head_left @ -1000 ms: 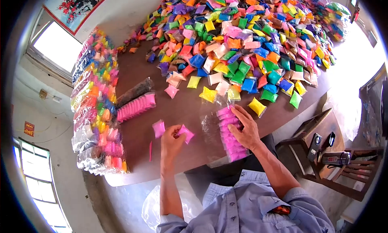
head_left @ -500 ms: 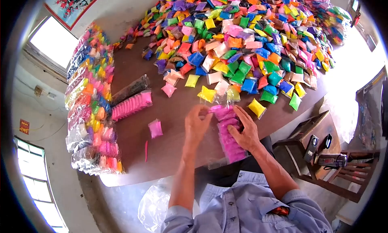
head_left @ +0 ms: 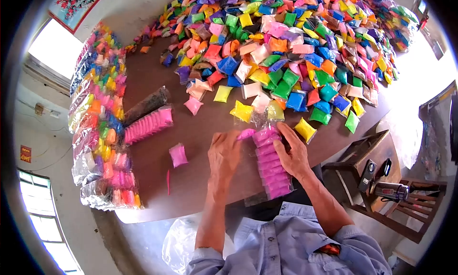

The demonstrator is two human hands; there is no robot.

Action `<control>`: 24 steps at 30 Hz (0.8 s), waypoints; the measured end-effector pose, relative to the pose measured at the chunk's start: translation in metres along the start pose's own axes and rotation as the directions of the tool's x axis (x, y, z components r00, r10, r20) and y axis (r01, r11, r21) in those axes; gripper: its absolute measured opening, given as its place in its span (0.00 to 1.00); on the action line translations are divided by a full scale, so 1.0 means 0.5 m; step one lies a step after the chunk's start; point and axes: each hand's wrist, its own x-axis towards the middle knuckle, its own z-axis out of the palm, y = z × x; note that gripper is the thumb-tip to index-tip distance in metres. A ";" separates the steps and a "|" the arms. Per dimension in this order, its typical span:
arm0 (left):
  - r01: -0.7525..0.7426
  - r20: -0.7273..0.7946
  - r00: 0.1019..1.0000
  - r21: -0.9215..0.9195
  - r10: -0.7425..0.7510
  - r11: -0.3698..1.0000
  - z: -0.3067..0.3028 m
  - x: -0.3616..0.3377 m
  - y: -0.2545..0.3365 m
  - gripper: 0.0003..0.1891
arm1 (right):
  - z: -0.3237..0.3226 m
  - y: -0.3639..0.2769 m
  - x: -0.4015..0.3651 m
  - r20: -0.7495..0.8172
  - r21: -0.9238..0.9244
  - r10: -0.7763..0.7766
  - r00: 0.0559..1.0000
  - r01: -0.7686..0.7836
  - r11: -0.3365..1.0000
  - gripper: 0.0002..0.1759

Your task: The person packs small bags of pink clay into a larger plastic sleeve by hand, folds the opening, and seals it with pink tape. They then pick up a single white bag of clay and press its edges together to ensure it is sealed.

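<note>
A clear bag with a column of magenta packets [head_left: 272,165] lies at the table's front edge. My right hand [head_left: 293,153] rests along the bag's upper right side, thumb and fingers apart. To the left of the bag, my left hand [head_left: 224,153] has its fingers pressed together on a small magenta packet [head_left: 246,133] at the bag's upper left. One loose pink packet [head_left: 178,155] and a thin red tool [head_left: 168,182] lie further left. Beyond them is a filled bag of pink packets [head_left: 149,125] beside a dark bag [head_left: 146,105].
A large heap of coloured packets [head_left: 286,50] covers the back of the table [head_left: 157,79]. Stacked filled bags [head_left: 100,117] line the left edge. On the right, a wooden stool [head_left: 372,155] and a chair hold a metal flask [head_left: 392,190] and dark items.
My left hand has moved slightly left and down with the small magenta packet. The column of packets looks straighter and more orderly. The view has shifted a little.
</note>
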 end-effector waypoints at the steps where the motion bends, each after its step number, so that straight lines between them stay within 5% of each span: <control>1: -0.023 0.017 1.000 0.010 0.023 1.000 0.002 0.002 0.000 0.13 | 0.000 0.000 0.001 0.002 -0.003 0.003 1.000 -0.003 1.000 0.32; 5: -0.066 0.046 0.996 -0.136 0.073 0.988 0.034 0.022 0.015 0.12 | -0.001 -0.004 0.005 -0.003 -0.029 -0.023 1.000 0.023 0.999 0.30; 7: 0.060 0.066 0.997 -0.281 -0.043 0.958 0.038 0.029 0.029 0.14 | -0.003 -0.005 0.003 -0.012 -0.032 -0.023 1.000 0.023 0.999 0.30; 11: 0.152 0.121 0.984 -0.169 -0.133 0.974 0.008 0.024 0.036 0.14 | -0.002 -0.005 0.005 0.006 0.022 0.015 1.000 -0.016 1.000 0.29; 13: -0.064 0.016 0.998 0.021 0.063 0.998 0.003 0.011 0.023 0.13 | 0.002 0.000 0.006 0.008 0.032 0.014 1.000 -0.014 0.999 0.28; 19: -0.146 0.025 0.989 0.182 0.144 0.972 0.015 -0.003 0.013 0.19 | 0.002 0.005 0.006 -0.021 0.021 -0.013 1.000 0.013 1.000 0.27; 24: -0.141 -0.006 0.990 -0.047 0.141 0.989 0.047 0.017 0.031 0.17 | -0.006 -0.008 0.009 0.031 0.034 0.002 1.000 -0.003 0.999 0.29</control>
